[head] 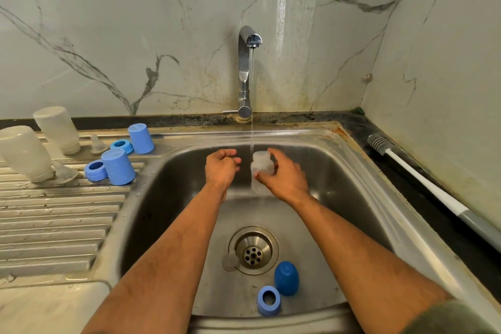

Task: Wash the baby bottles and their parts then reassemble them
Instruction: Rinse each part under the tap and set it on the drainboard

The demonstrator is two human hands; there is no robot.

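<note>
My right hand [284,177] grips a clear baby bottle [259,171] upright under the running stream from the tap [247,68], over the sink basin [168,198]. My left hand [221,168] hovers just left of it with fingers curled, holding nothing that I can see. On the basin floor near the drain [253,251] lie a blue cap [286,278], a blue collar ring [268,300] and a clear teat [230,262]. On the drainboard [54,214] stand two upturned clear bottles [24,153] [58,129], two blue caps [118,167] [140,138], two blue rings [95,169] [121,145] and two clear teats [65,172] [97,144].
A white-handled bottle brush [423,179] lies on the dark counter to the right of the sink. Marble-patterned wall panels close off the back and the right side.
</note>
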